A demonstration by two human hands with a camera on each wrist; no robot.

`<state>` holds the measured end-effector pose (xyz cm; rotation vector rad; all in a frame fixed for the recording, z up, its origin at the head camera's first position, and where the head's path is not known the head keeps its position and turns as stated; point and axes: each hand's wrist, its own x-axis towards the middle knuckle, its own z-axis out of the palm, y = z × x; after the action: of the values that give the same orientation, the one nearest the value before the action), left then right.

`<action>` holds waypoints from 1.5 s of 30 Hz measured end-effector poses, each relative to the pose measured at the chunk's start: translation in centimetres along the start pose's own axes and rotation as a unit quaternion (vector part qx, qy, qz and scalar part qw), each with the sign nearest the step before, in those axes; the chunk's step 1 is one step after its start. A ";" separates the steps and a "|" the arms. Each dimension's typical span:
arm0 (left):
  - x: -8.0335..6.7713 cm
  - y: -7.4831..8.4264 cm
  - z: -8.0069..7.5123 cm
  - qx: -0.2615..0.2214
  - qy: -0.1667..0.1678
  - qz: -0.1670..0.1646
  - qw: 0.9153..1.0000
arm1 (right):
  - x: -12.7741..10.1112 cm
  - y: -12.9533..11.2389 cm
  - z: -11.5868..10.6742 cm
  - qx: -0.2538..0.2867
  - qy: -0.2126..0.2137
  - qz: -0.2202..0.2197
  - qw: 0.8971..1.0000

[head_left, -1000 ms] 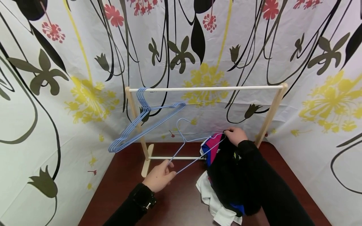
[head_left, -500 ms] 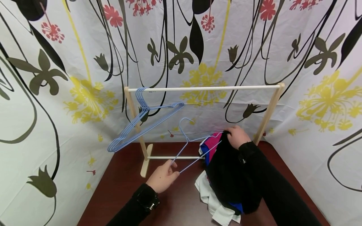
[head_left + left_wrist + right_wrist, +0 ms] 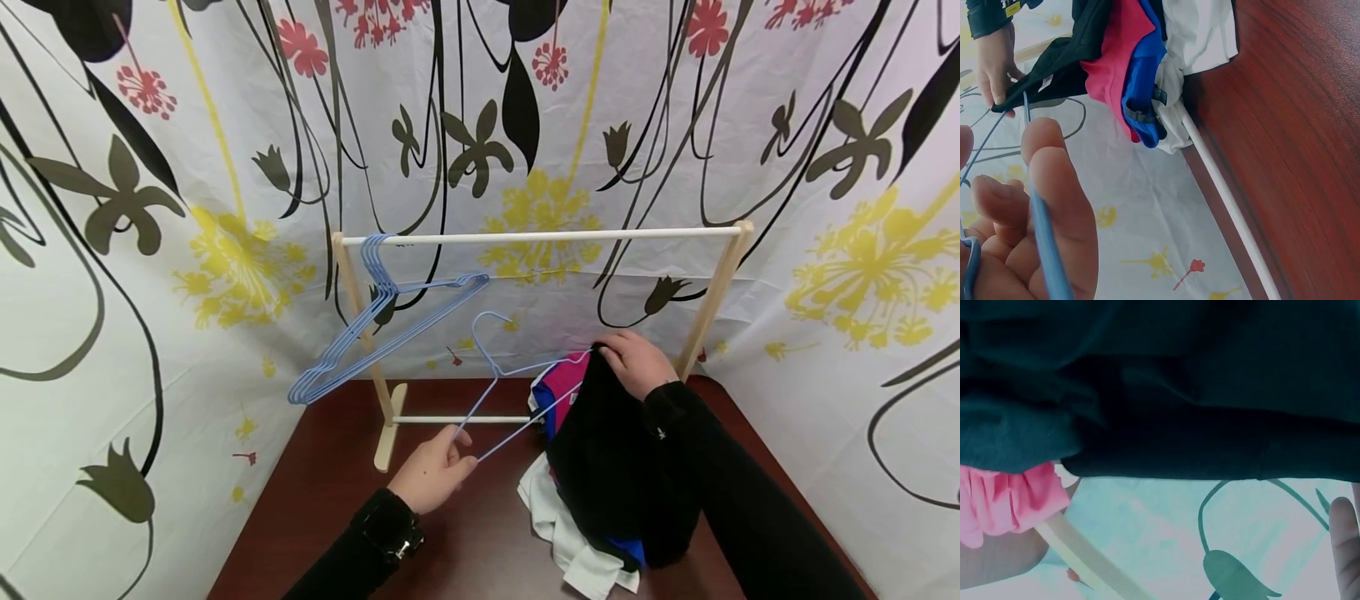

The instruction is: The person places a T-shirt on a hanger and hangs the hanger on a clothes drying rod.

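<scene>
My left hand (image 3: pixel 431 471) grips the near end of a blue wire hanger (image 3: pixel 495 379), its hook pointing up and its other end at the black garment (image 3: pixel 607 450). Up at that far end, my right hand (image 3: pixel 636 362) pinches the black cloth by its upper edge, and the hanger's tip goes in under the fabric there. In the left wrist view, the hanger's wire runs along my curled fingers (image 3: pixel 1054 169) toward the black cloth. Dark fabric fills most of the right wrist view, with a fingertip showing at its right edge.
A wooden rack (image 3: pixel 540 237) stands at the back, with several blue hangers (image 3: pixel 382 317) bunched on its left end. Pink and blue clothes (image 3: pixel 558 387) lie behind the black garment, and a white garment (image 3: pixel 555 517) spreads below it on the dark red table (image 3: pixel 322 500). Flowered curtain surrounds the table.
The right hand has drawn the black cloth's edge slightly over the hanger's tip, covering more of its lower wire. The left hand and hanger shifted a little to the right, then stayed put.
</scene>
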<state>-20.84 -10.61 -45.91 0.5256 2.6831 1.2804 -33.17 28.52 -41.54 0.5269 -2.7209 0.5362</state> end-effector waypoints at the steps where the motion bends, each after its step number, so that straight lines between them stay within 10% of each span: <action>1: 0.0 0.0 0.0 -0.001 -0.002 -0.001 1.000 | 0.0 0.0 0.0 0.001 0.002 -0.002 1.000; 25: 2.8 1.6 0.8 0.023 -0.013 0.010 1.000 | -0.7 -3.3 1.0 0.052 -0.019 -0.025 0.998; 45: 6.3 4.9 5.8 -0.034 -0.031 0.031 0.998 | -1.6 -6.6 1.3 0.094 0.038 -0.042 0.994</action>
<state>-23.95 -1.27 -45.51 0.6338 2.5828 1.3437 -29.32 22.77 -41.34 0.6498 -2.5775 0.7790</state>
